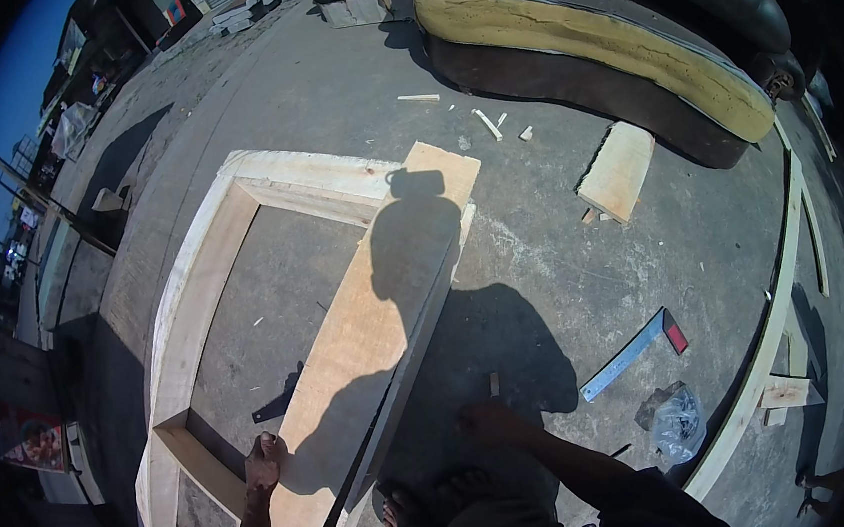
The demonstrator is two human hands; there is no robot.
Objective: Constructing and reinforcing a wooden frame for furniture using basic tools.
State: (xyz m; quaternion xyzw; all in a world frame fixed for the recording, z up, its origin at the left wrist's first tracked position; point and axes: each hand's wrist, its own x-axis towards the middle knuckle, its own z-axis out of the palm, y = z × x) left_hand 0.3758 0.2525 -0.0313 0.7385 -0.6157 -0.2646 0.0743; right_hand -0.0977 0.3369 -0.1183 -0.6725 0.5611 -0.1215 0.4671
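Note:
A wide pale wooden board [337, 316] lies slanting across the right side of a wooden frame [178, 315]. My left hand [264, 462] is closed at the board's left edge, near its lower end, and appears to grip it. A dark gap separates the board from a timber [412, 350] along its right side. Over the shaded concrete right of the board is my right hand [486, 422]; shadow hides its fingers, and nothing held can be made out. A dark, narrow tool [276, 407], perhaps a saw, shows partly from under the board.
A try square [631, 354] and a clear plastic bag [678, 424] lie on the concrete to the right. Beyond them runs a long curved timber [768, 374]. A wood block [617, 172], offcuts [488, 125] and a torn-open sofa [595, 58] are farther off.

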